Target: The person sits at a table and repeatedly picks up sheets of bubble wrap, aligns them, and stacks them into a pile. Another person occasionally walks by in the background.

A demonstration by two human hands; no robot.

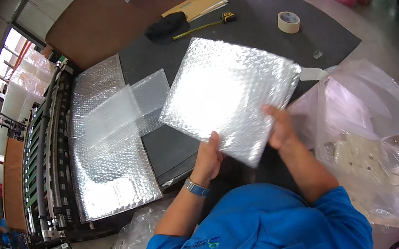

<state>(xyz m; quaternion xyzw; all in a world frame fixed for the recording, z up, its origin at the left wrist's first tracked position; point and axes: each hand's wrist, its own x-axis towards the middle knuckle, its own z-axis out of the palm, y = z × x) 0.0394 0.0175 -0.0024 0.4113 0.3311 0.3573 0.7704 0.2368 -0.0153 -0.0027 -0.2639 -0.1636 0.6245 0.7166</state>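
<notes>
A square sheet of silver foil bubble wrap [236, 92], possibly several stacked, is held up over the table's near edge, its face bright with glare. My left hand [209, 160] grips its lower left edge, thumb on top and the other fingers beneath. On the lower right edge my right hand [280, 126] holds it the same way. To the left, a long silver bubble sheet [111, 190] lies flat, and clear bubble wrap pieces [150, 95] rest partly across it.
On the dark table [239, 14] are a tape measure [228, 17], a tape roll [289, 22], a black cloth item [167, 27] and a folder [191, 7]. A roller machine [49, 164] stands left. A clear plastic bag [370, 149] sits right. Two people are far left.
</notes>
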